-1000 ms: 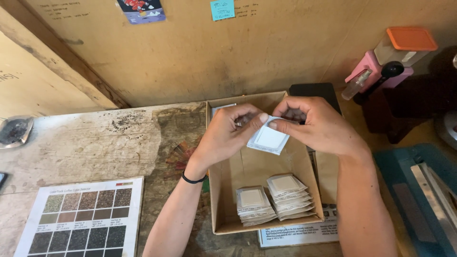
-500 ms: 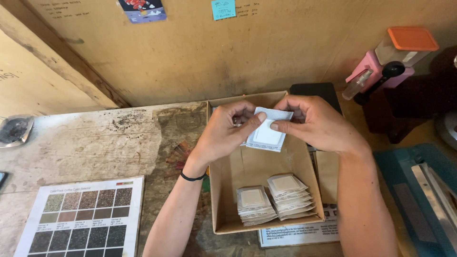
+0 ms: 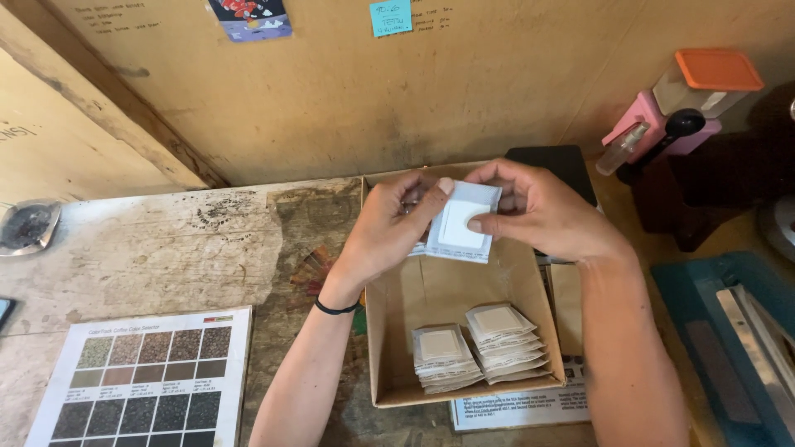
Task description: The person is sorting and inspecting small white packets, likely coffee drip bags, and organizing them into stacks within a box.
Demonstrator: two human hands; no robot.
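A: Starting at the far left, what's on the bench?

B: A small dish of dark grounds (image 3: 27,225) at the edge, then a printed chart of brown and black colour swatches (image 3: 145,381) lying flat near the front.

A: And the hands?

B: The left hand (image 3: 389,228) and right hand (image 3: 542,211) meet above an open cardboard box (image 3: 389,331). Both pinch one small white packet (image 3: 460,222), thumbs on its face, fingers curled behind it, held over the box's far end.

A: How much is finished?

B: Two fanned stacks of similar packets (image 3: 480,348) lie in the box's near end, so I'd judge a fair number are done. How many remain, I cannot tell.

A: Further right?

B: A pink dispenser (image 3: 633,132), an orange-lidded container (image 3: 712,79), and a teal machine (image 3: 737,331).
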